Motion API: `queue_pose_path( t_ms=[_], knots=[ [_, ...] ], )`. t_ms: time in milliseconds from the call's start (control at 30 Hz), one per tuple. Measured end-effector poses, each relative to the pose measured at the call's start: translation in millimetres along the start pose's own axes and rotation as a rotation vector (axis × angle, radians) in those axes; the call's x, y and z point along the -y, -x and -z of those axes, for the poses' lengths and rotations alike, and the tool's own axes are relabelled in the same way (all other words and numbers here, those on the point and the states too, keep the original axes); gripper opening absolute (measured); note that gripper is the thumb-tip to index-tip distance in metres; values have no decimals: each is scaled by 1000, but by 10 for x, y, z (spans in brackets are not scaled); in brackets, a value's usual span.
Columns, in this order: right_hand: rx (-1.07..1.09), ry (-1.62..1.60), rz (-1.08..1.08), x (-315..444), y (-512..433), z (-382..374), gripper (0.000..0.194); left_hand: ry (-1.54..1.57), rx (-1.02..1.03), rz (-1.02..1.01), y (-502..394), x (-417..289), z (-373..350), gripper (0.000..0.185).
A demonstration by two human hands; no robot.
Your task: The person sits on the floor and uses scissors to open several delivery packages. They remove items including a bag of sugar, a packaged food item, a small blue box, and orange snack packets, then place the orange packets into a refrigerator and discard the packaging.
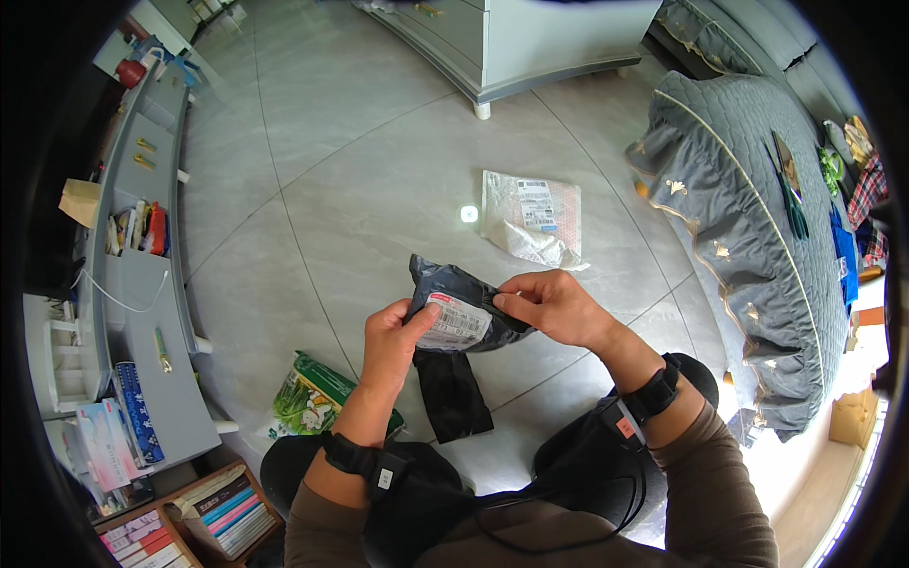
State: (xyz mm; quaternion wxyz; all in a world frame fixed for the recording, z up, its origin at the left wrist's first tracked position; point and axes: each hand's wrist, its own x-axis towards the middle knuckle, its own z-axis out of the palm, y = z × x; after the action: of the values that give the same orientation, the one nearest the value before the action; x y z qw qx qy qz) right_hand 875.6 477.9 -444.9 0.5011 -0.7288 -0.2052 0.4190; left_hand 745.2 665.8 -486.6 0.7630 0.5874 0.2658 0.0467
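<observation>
Between my hands, above the tiled floor, is a dark plastic mailing bag [461, 280] with a printed shipping label [454, 323]. My left hand [393, 334] grips its left side, thumb over the label's edge. The fingers and thumb of my right hand [557, 307] pinch the bag's right end, where the plastic is creased. Whatever the bag contains is hidden. Below it on the floor lies a flat black packet [454, 401], partly covered by the bag. Left of that packet rests a green printed bag [312, 394], partly behind my left forearm.
A clear bubble mailer [561, 199] lies farther out on the floor. Scissors [788, 188] rest on the quilted grey sofa cover [724, 135] to the right. A low grey cabinet [153, 284] runs along the left. Books fill a wooden box [266, 522] at lower left. Another cabinet [554, 46] stands ahead.
</observation>
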Motion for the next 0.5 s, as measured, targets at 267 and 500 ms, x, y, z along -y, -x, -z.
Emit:
queue_pose_path(
  t_ms=[267,500],
  knots=[
    [97,-116,-6,-151,-13,-216,19,-432,-526,-302,23,133,-185,28],
    [39,-68,-19,-217,16,-273,19,-189,154,108,182,87,-330,30]
  ],
)
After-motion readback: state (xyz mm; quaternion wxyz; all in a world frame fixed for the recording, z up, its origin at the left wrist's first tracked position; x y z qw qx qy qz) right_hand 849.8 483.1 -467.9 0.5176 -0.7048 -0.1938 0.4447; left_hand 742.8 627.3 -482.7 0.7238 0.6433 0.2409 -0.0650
